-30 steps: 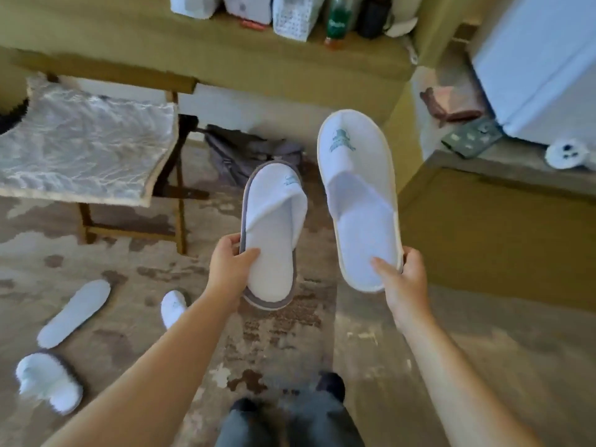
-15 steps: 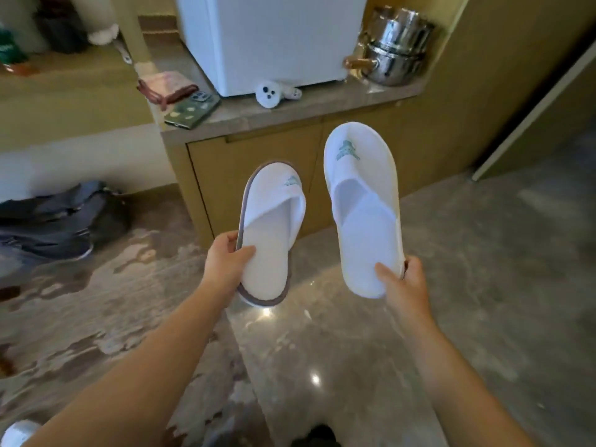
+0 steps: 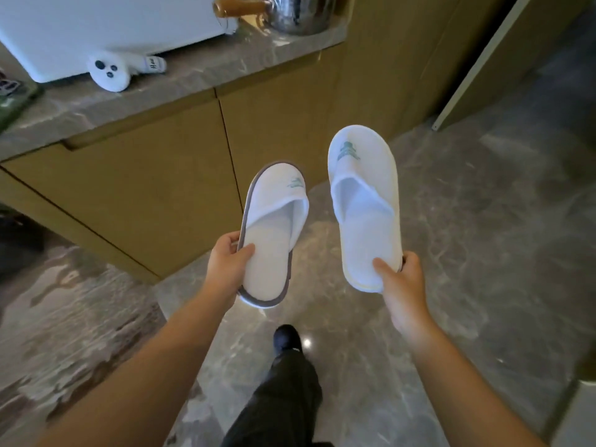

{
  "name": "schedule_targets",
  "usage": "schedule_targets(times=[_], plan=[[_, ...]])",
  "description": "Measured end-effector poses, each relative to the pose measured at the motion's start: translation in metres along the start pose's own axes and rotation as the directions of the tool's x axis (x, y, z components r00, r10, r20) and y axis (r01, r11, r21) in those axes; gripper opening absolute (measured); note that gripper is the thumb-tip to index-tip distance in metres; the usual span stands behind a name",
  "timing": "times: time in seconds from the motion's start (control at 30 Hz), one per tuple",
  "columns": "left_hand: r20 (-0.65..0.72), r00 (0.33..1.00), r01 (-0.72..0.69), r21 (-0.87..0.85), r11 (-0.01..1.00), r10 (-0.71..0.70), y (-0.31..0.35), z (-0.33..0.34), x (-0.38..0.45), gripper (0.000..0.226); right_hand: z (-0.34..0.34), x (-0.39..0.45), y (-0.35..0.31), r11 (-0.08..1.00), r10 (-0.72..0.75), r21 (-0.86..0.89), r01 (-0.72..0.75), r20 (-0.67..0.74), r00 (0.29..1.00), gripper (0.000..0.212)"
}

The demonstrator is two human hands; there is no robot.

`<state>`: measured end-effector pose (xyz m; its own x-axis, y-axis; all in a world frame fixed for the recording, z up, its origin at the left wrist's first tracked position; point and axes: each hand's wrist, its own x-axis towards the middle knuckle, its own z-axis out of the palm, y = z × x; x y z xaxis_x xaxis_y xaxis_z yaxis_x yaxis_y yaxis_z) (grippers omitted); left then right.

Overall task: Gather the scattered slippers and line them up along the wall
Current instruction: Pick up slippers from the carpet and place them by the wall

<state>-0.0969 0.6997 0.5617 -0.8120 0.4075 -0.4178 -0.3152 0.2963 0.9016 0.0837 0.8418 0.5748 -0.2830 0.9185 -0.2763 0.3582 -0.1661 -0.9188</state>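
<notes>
My left hand (image 3: 228,260) grips the heel of a white slipper with a grey rim (image 3: 272,230), toe pointing away, held above the floor. In my right hand (image 3: 401,279) is a larger white slipper with a cream rim (image 3: 362,201) and a green logo on its toe, also held by the heel. Both slippers hang side by side in the air in front of a wooden cabinet (image 3: 154,188). No other slippers are in view.
The cabinet has a marble top (image 3: 200,82) carrying a white box, a white controller (image 3: 111,72) and a steel pot (image 3: 300,12). A door edge (image 3: 477,69) stands at the right. Glossy marble floor (image 3: 483,253) spreads ahead; my dark shoe (image 3: 286,337) is stepping forward.
The view has swung right, from the stool and scattered floor slippers to the cabinet and the marble floor. Both hands still carry their slippers, and I have stepped closer to the cabinet.
</notes>
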Motion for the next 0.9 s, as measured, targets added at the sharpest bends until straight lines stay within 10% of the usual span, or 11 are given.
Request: schedule_targets(times=[0.47, 0.9], plan=[[-0.234, 0.943, 0.241, -0.016, 0.970, -0.238, -0.009, 0.097, 0.168, 0.027, 0.084, 0.229, 0.000, 0.975, 0.148, -0.197, -0.100, 0.243, 0.959, 0.031], [-0.434, 0.770, 0.339, -0.344, 0.876, -0.468, -0.202, 0.160, 0.260, 0.025, 0.167, 0.370, 0.182, 0.915, 0.223, -0.404, -0.009, 0.485, 0.845, 0.026]])
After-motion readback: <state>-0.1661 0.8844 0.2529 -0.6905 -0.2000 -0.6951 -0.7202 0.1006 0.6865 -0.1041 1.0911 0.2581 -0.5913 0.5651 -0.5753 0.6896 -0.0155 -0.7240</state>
